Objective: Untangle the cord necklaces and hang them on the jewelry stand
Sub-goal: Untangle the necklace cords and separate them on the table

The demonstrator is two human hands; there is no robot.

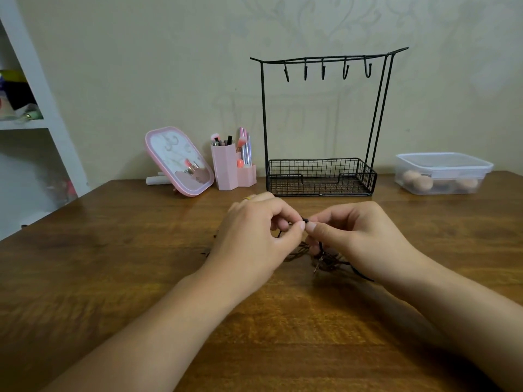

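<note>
Both hands, left [254, 236] and right [353, 239], pinch dark, knotted cord necklaces [325, 260] above the table [113, 264].

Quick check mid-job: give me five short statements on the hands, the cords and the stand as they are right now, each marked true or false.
1. Both the left hand and the right hand pinch the cord necklaces. True.
2. One necklace already hangs on the jewelry stand. False: all five of its hooks are bare.
3. The stand's wire basket holds a pile of cords. False: no cords show in it; the tangle lies on the table under the hands.
4. A pink mirror stands left of the stand. True.
5. The clear lidded box sits left of the mirror. False: it sits right of the stand.
</note>
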